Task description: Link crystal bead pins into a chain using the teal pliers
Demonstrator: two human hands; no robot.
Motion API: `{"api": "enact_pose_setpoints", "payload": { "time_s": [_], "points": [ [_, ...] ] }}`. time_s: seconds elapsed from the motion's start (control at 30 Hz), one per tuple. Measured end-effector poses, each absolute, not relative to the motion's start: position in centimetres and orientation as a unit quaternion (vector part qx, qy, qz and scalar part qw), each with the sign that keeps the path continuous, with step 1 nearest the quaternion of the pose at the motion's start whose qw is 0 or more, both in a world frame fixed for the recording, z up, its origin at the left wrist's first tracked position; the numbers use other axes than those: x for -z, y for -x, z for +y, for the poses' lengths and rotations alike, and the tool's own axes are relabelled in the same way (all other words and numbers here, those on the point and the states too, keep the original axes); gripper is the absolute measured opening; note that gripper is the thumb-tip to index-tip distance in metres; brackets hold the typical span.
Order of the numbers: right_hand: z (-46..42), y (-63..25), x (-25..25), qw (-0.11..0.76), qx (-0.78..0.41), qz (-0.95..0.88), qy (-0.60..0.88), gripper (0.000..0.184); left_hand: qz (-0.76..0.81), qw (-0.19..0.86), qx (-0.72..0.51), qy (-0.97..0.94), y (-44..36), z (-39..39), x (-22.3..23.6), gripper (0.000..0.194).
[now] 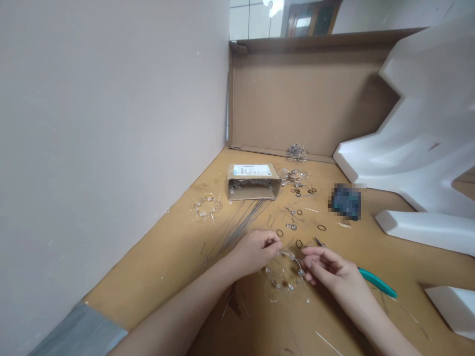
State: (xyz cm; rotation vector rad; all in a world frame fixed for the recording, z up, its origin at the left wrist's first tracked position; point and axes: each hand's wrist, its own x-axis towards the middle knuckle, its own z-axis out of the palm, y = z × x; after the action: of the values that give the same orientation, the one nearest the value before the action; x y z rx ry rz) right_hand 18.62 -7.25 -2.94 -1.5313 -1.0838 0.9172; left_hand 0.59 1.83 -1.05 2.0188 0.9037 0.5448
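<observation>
In front of me a ring of thin wire strung with clear beads is held just above the tabletop, loose wire ends trailing from it. My left hand pinches its upper left side between thumb and forefinger. At the ring's right side, my right hand has its thumb and fingers closed on the wire near a bead. A pair of pliers with a green handle lies partly hidden behind my right hand, its dark tip showing above the fingers. Small dark rings lie just beyond both hands.
A small cardboard box lies open towards me, with straight wires beside it. Another beaded wire ring is to the left. Bead-and-wire piles and a pixelated dark object lie further back. White moulded pieces border the right.
</observation>
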Motion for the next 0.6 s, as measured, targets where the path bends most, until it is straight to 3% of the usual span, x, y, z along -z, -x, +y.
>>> {"api": "enact_pose_setpoints", "payload": {
  "time_s": [0.23,0.6],
  "points": [
    [-7.2,-18.9,2.1,0.492,-0.43,-0.436,0.619,0.036,0.353,0.39,-0.224,-0.821,-0.5,2.1,1.5,0.022],
    [-7.3,-18.8,1.9,0.505,-0.402,-0.43,0.631,0.033,0.364,0.397,-0.218,-0.814,-0.5,1.9,0.8,0.023]
  ]
}}
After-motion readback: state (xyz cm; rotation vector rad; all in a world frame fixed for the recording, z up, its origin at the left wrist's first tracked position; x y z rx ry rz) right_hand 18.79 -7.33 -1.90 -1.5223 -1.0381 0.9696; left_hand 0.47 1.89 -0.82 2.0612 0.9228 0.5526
